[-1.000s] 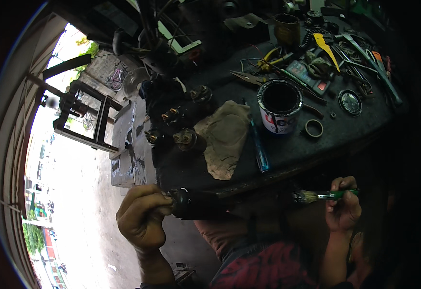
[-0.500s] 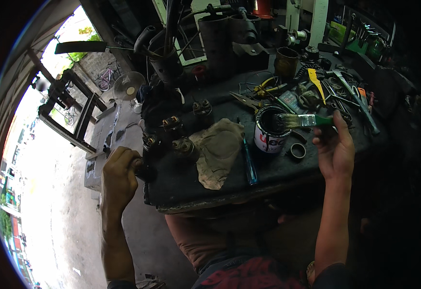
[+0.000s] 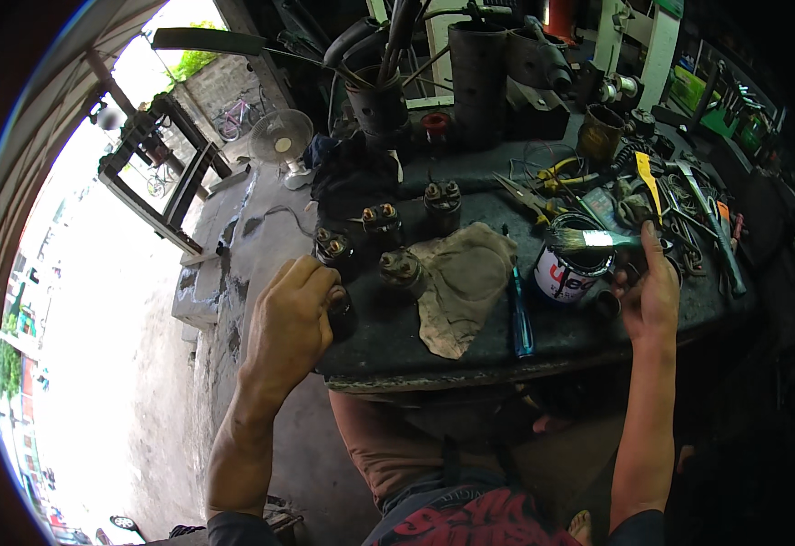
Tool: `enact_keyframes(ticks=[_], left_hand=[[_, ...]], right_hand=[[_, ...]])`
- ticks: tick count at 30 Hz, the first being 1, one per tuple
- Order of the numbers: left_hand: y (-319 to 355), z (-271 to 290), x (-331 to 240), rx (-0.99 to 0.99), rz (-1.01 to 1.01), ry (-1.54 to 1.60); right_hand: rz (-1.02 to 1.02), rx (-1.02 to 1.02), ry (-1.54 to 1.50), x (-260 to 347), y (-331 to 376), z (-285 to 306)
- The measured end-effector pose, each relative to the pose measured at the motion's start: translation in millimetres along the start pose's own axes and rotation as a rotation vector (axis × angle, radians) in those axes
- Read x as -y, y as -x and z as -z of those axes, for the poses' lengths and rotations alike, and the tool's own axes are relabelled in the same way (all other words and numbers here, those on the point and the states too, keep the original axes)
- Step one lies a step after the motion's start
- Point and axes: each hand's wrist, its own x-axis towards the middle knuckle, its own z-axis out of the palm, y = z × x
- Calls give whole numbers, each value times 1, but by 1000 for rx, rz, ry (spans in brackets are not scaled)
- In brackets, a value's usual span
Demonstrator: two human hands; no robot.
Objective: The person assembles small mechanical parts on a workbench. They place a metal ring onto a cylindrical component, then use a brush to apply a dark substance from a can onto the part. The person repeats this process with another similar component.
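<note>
Working from a distance, I count four dark, terminal-topped cylinders (image 3: 401, 270) on the bench (image 3: 381, 353) near frame center, with one tan sheet (image 3: 464, 291), one blue screwdriver (image 3: 522, 320) and one paint can (image 3: 565, 281) between my two hands. At center left, my left hand (image 3: 290, 308) curls closed around a mostly hidden dark part (image 3: 342, 308); at center right, my right hand (image 3: 654, 289) grips one green-handled paintbrush (image 3: 597, 238), bristles at the can's mouth.

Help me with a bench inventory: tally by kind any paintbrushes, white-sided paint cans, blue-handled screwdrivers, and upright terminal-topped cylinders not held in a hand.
Paintbrush, in the right hand: 1
White-sided paint can: 1
Blue-handled screwdriver: 1
Upright terminal-topped cylinders, not hand-held: 4
Total: 7
</note>
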Motion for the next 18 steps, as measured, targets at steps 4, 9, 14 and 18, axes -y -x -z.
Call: enact_keyframes(ticks=[4, 9, 14, 18], left_hand=[[-2, 0, 0, -14, -15, 34], [4, 2, -5, -15, 76, 131], [2, 6, -16, 7, 132, 30], [-8, 10, -37, -63, 116, -42]], right_hand=[[-36, 50, 0, 0, 6, 6], [8, 76, -21, -9, 25, 35], [366, 59, 532, -20, 54, 67], [617, 193, 1000, -15, 66, 74]])
